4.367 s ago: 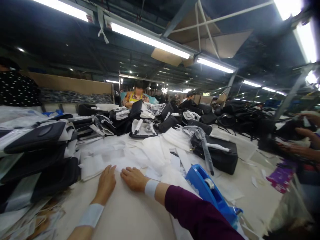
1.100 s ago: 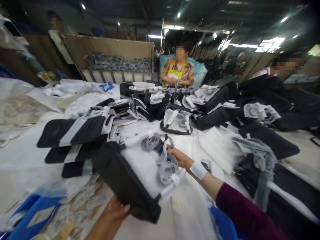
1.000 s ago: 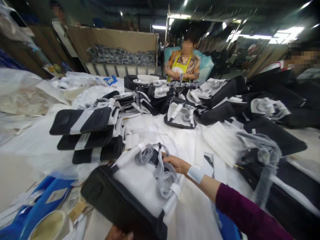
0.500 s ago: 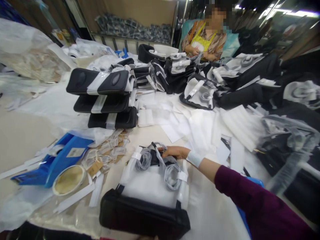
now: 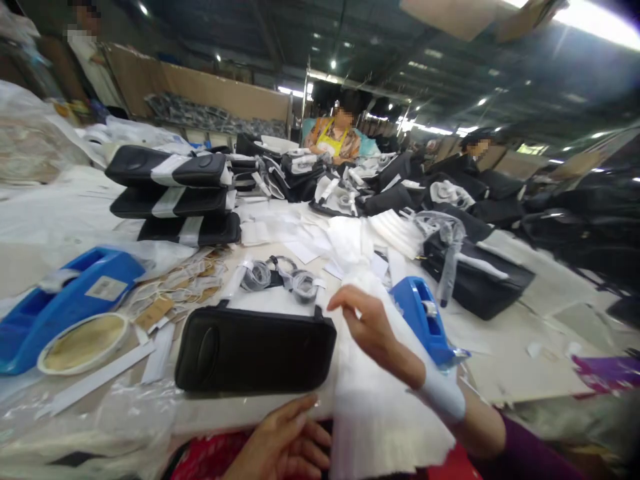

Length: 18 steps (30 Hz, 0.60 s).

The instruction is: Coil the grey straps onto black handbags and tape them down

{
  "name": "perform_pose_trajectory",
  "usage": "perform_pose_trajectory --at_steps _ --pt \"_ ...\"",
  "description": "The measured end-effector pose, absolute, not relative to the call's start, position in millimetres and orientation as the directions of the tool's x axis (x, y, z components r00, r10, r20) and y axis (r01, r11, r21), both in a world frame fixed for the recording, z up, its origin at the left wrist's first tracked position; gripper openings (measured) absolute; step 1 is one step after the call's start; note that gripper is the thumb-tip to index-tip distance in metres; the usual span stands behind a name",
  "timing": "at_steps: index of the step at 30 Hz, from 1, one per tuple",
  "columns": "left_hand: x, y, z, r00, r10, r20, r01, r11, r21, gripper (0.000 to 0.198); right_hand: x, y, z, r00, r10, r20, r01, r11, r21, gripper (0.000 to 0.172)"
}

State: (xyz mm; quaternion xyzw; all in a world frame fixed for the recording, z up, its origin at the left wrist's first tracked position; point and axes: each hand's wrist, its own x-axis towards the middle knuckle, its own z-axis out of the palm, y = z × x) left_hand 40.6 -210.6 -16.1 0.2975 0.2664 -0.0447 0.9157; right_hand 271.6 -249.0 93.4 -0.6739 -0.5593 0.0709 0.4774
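Observation:
A black bag (image 5: pixel 255 350) lies on the table before me, its long base facing me. Beyond its base are white padding, wrapped handles and coiled straps (image 5: pixel 304 285) in clear plastic. My left hand (image 5: pixel 285 440) is just below the bag's near edge, fingers apart and holding nothing. Off the bag's right end, my right hand (image 5: pixel 367 327) hovers with its fingers partly bent and apart, nothing visible in them. White foam sheeting (image 5: pixel 370 387) spreads beneath it.
A blue tape dispenser (image 5: pixel 425 320) stands right of my right hand; another dispenser (image 5: pixel 65 307) is at left, beside a tape roll (image 5: pixel 85 343) and stringed tags (image 5: pixel 155 313). Stacked black bags (image 5: pixel 170 200) stand behind. A co-worker (image 5: pixel 333 140) sits across the table.
My right hand has let go of the straps and moved right. My left hand has come into view below the bag. The bag's base shows more fully, and the view has lifted.

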Motion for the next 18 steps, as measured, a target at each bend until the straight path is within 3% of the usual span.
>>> perform_pose_trajectory --at_steps 4,7,8,10,12,14,16,18 --pt "61.1 -256.9 -10.2 0.911 0.113 -0.396 0.181 0.754 0.631 0.048 220.6 -317.7 42.9 -0.021 0.950 0.311 0.839 0.186 -0.512 0.028" --pt "73.1 -276.6 -17.2 0.942 -0.015 -0.334 0.250 0.696 0.673 0.053 226.1 -340.4 12.5 -0.012 0.978 0.207 0.914 0.095 -0.394 0.021" --pt "71.8 -274.5 -18.0 0.941 -0.026 -0.338 0.270 0.660 0.701 0.058 232.0 -346.0 8.5 0.043 0.980 0.194 0.908 0.043 -0.417 0.021" --pt "58.1 -253.2 -9.6 0.936 0.078 -0.342 0.247 0.546 0.800 0.066 244.3 -354.8 9.3 0.169 0.970 0.177 0.816 -0.037 -0.577 0.024" --pt "33.1 -209.2 14.6 0.900 0.347 -0.265 0.132 0.362 0.923 0.056 254.8 -356.2 17.9 0.293 0.945 0.146 0.626 -0.074 -0.776 0.024" --pt "7.5 -147.6 47.7 0.758 0.643 -0.105 0.051 0.102 0.993 0.043 264.4 -344.7 28.0 0.431 0.899 0.076 0.389 -0.109 -0.915 0.019" --pt "-7.1 -80.0 75.8 0.534 0.841 0.082 0.059 -0.133 0.989 0.034 275.4 -319.9 34.1 0.544 0.839 -0.023 0.181 -0.144 -0.973 0.019" --pt "-5.8 -18.8 87.4 0.440 0.883 0.165 0.149 -0.253 0.956 0.030 287.5 -287.5 34.3 0.619 0.778 -0.110 0.035 -0.167 -0.985 0.030"
